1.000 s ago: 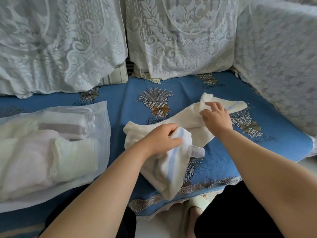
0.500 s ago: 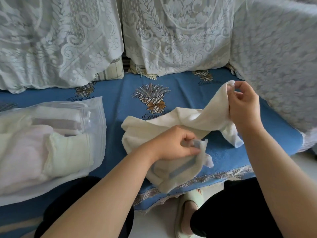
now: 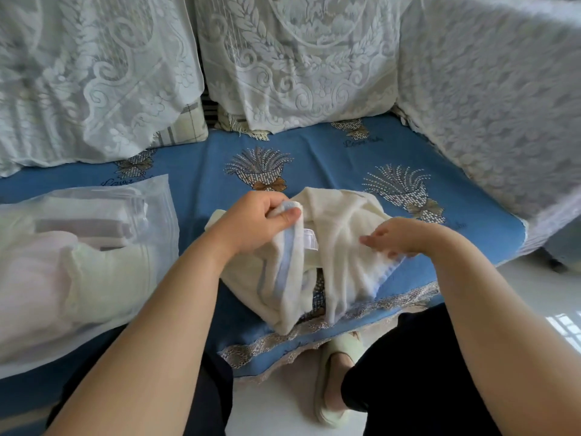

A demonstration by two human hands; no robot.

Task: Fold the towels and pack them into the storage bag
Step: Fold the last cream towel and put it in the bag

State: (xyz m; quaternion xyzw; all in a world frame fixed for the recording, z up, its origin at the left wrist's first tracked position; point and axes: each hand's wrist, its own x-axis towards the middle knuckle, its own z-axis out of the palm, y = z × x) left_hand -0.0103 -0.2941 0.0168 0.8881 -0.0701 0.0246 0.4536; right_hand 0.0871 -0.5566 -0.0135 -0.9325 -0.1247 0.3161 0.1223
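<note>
A cream towel (image 3: 342, 234) with a pale blue stripe and a small white label lies bunched on the blue sofa cover (image 3: 201, 171), near its front edge. My left hand (image 3: 254, 218) pinches the towel's striped corner between thumb and fingers and holds it up. My right hand (image 3: 399, 237) rests on the towel's right side, fingers curled over its blue-striped edge. At the left lies the clear storage bag (image 3: 157, 221), with several folded towels (image 3: 81, 269) inside, pale green, pink and grey.
Lace-covered cushions (image 3: 283, 73) line the sofa back, and a lace-covered armrest (image 3: 490, 121) closes the right side. My knees in dark trousers and a pale green slipper (image 3: 336, 388) on the white floor are below the seat edge.
My right hand has dropped from holding the far end of the towel up at the right and now sits low on the towel. The left hand has lifted its corner up and back.
</note>
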